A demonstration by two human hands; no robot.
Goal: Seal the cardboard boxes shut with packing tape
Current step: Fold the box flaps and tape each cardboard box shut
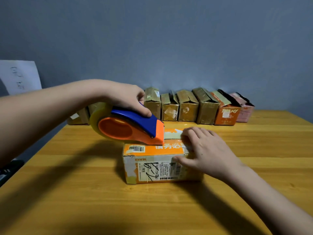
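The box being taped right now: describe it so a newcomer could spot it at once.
On the wooden table, well in front of the row of boxes along the wall, one orange box lies alone. Only it has a tape dispenser on top and both hands at work on it.

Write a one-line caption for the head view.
Left hand runs the tape dispenser across the orange box while the right hand steadies it.

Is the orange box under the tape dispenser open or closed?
Closed. The orange box has its top flat, with the tape dispenser resting on it and the right hand pressing it.
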